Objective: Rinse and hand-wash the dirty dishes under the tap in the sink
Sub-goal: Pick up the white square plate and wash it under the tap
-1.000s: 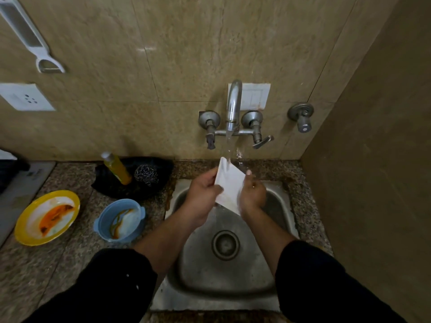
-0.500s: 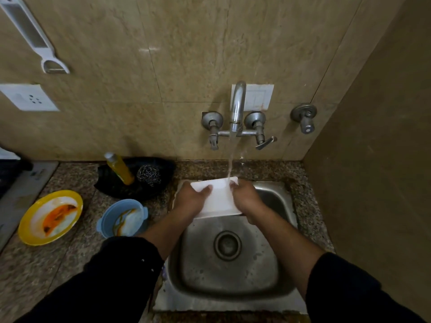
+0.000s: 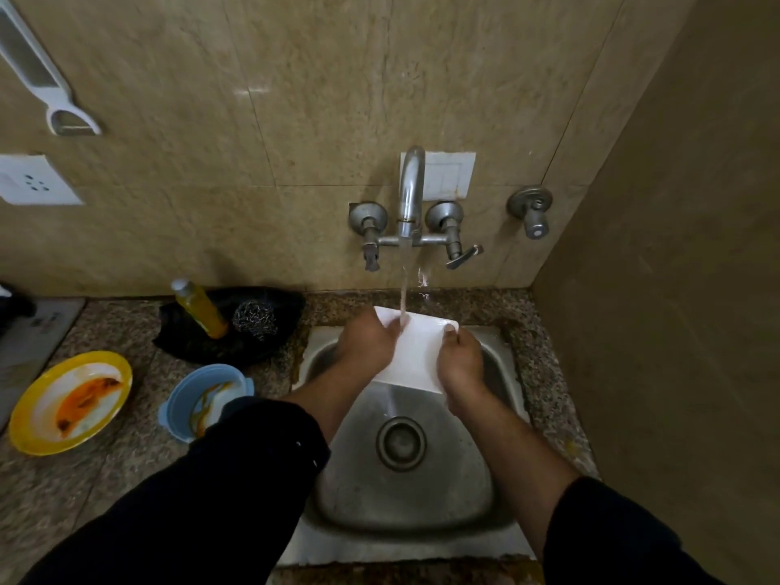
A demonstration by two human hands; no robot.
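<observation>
Peeler (image 3: 42,78): white, hangs on the wall tile, far upper left.
Socket (image 3: 33,181): white, on the wall below the peeler.
Yellow plate (image 3: 69,401): on the counter (image 3: 126,458), far left; orange smears across its pale centre.
Blue bowl (image 3: 207,401): on the counter right of the yellow plate, apart from it; orange-yellow streaks inside; my left sleeve covers its near right edge.
Bottle (image 3: 198,308): yellow liquid, stands on a black cloth (image 3: 278,299) behind the bowl.
Scrubber (image 3: 254,319): steel wool, just beside the bottle, on the same cloth.
Left hand (image 3: 367,344): clamped on the left edge of the white plate; the fingers underneath are hidden.
White plate (image 3: 415,352): square, held between my two hands over the back half of the sink.
Tap (image 3: 411,192): wall-mounted, running; the stream (image 3: 404,280) lands on the plate's far left part, just beside my left hand.
Right hand (image 3: 460,361): clamped on the plate's right edge, thumb on the top face.
Hands: apart, with the plate between them.
Sink (image 3: 422,504): steel; the drain sits mid-basin, nearer me than the plate.
Valve (image 3: 532,213): on the wall, right of the tap.
</observation>
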